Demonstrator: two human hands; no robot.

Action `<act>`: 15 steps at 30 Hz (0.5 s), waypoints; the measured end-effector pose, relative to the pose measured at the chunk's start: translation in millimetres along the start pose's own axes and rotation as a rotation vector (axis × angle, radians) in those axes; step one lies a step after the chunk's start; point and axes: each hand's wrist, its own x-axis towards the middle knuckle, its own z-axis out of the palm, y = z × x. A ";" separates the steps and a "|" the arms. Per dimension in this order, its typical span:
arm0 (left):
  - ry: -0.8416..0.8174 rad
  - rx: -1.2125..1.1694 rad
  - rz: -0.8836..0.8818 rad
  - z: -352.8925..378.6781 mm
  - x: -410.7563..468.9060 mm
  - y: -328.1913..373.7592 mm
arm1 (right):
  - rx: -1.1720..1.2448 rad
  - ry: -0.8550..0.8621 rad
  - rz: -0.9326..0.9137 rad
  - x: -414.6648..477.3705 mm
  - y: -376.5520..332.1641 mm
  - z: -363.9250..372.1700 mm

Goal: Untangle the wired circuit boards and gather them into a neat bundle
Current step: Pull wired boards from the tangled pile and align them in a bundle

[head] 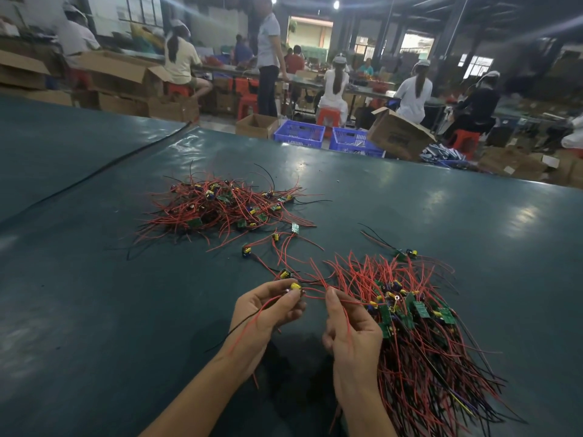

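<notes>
tabletop under dark green sheeting fills most of my view. beyond its far edge is a factory floor, where workers sit on red stools with their backs to me among cardboard boxes and blue crates. a black cable runs across the sheeting on the left.

to my right, against my right wrist, lies the bundle of wired circuit boards, with green boards clustered near my fingers and red and black wires fanning out at both ends. well apart from it, farther up the table, sits the tangled pile, its boards and red wires knotted every which way. between the two, loose boards trail on their wires toward my hands.

my left hand, palm up, pinches one board with a yellow part between thumb and fingertips, and its red and black leads drape over palm and wrist. my right hand, just beside it, pinches red wires between thumb and forefinger with the other fingers curled. whether they also grip the bundle i cannot tell.
</notes>
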 end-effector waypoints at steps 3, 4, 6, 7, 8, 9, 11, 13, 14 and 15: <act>0.033 -0.046 0.016 1.0 -0.8 -0.1 | -0.196 0.047 -0.227 1.8 5.9 -5.3; 0.052 -0.032 0.034 1.6 -1.2 -0.5 | -0.304 0.057 -0.354 2.1 7.5 -6.2; 0.094 0.026 0.080 2.6 -1.2 -1.2 | -0.413 0.079 -0.548 2.0 8.6 -6.7; 0.114 0.058 0.104 2.7 -0.9 -1.6 | -0.419 0.077 -0.600 1.3 8.4 -5.8; 0.126 0.086 0.127 3.3 -0.1 -2.3 | -0.421 0.063 -0.642 0.9 8.0 -5.1; 0.125 0.109 0.144 4.0 0.3 -2.7 | -0.427 0.041 -0.678 -0.1 7.1 -4.1; 0.110 0.133 0.163 5.1 0.3 -3.9 | -0.420 0.022 -0.712 -1.6 6.5 -3.4; 0.113 0.156 0.177 4.8 0.3 -4.6 | -0.368 0.068 -0.600 -0.8 7.0 -3.7; 0.120 0.171 0.186 4.2 0.4 -4.8 | -0.335 0.096 -0.476 -0.7 7.1 -3.4; 0.124 0.182 0.197 3.3 0.5 -4.9 | -0.280 0.108 -0.324 -0.6 7.4 -3.1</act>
